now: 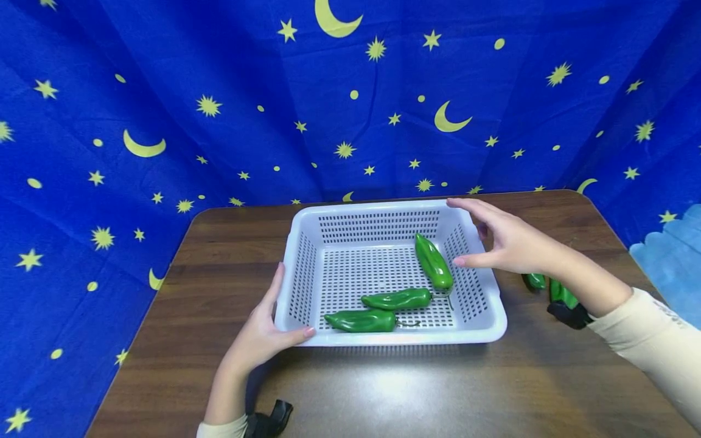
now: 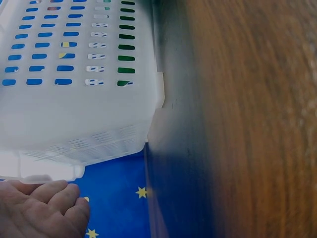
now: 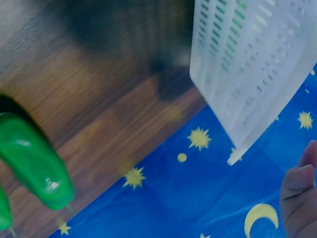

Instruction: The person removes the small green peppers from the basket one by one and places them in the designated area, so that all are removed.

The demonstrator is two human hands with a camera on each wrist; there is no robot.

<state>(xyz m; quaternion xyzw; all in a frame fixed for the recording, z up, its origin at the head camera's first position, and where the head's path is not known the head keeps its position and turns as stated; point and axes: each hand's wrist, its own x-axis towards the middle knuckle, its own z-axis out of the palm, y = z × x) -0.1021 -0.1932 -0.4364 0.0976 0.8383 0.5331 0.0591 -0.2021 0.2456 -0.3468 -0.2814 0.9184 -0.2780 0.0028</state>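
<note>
A white perforated plastic basket [image 1: 383,339] sits on the table with three long green peppers inside. One pepper [image 1: 433,263] lies along the right wall; another pepper [image 1: 397,299] and a third pepper [image 1: 360,321] lie near the front. My left hand [image 1: 263,334] holds the basket's front left corner, thumb on the front rim and fingers along the left side. The right hand [image 1: 509,240] is spread at the back right corner, its thumb apart from the fingers. In the right wrist view its fingertips [image 3: 298,181] look apart from the basket.
More green peppers [image 3: 37,163] lie on the brown wooden table [image 1: 219,255], right of the basket, partly hidden behind my right forearm. A blue cloth [image 1: 246,91] with yellow stars and moons hangs behind the table.
</note>
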